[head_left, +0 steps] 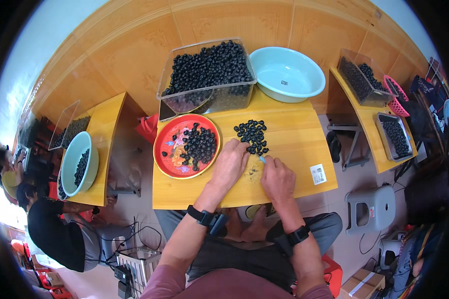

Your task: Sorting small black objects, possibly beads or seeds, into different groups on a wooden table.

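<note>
Pieces (pixel 252 133), small, black and round, lie loose on the yellow table (pixel 297 134), just beyond the left hand (pixel 230 162) and right hand (pixel 278 180), on my remote feed.

Nothing rims the patch, so I judge that a knock from either hand could set some rolling to the floor; the pale blue item (pixel 262 159) gripped in the right hand's curled fingers could also slip toward the left fingertips nearby. The left hand's fingers are bunched at the patch's near edge; I cannot tell whether they pinch anything. The pieces look glossy and roughly alike in size, too small for me to read their surface. More lie in the round red tray (pixel 159 162) and the clear bin (pixel 234 102).
</note>
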Tool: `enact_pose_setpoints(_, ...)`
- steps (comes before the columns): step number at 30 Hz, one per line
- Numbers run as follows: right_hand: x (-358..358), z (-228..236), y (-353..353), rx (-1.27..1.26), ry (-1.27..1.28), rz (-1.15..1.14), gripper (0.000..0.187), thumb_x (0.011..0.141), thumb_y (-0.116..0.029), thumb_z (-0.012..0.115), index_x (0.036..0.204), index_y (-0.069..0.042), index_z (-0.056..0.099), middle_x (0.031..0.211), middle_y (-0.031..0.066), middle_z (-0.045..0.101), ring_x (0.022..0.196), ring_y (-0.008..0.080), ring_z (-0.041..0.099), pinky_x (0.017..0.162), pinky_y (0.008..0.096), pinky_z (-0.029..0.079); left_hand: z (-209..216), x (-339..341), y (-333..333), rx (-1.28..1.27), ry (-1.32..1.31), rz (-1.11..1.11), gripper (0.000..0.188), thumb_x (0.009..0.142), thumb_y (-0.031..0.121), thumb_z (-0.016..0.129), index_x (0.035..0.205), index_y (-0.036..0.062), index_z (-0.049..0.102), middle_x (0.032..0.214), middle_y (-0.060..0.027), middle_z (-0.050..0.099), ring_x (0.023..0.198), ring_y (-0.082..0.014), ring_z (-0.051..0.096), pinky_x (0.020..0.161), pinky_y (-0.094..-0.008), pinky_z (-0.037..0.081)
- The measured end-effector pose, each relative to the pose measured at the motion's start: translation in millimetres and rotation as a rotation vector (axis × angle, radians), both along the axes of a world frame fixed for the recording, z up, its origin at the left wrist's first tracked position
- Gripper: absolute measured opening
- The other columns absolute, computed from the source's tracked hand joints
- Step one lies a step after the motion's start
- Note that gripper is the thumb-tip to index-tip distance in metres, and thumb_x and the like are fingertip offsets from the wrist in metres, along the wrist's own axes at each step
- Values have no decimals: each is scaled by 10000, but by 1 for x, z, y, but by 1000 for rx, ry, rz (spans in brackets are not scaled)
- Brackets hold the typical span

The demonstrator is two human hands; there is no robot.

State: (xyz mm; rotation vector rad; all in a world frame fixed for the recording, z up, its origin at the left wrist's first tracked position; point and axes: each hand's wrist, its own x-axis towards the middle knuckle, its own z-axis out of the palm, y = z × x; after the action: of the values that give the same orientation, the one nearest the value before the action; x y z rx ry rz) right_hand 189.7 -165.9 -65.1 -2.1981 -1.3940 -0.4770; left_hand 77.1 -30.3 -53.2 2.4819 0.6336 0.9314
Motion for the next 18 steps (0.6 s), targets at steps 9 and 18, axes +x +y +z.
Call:
enact_pose_setpoints(9,1,-3,-1,1,18,5,29,870,-92,638,883,-78,616,746,96,607,666,288,680,561,420,556,-9,1,0,-12,18,43,205,857,67,771,1040,-5,715,903,-159,645,818,-346,667,750,-431,551)
enact_pose_setpoints(18,1,1,-1,-15,23,3,26,874,-90,635,889,-70,626,743,95,605,661,288,678,562,418,559,-2,-7,-21,-385,-180,130,216,864,78,766,1061,20,700,919,-135,750,785,-237,739,729,-347,583)
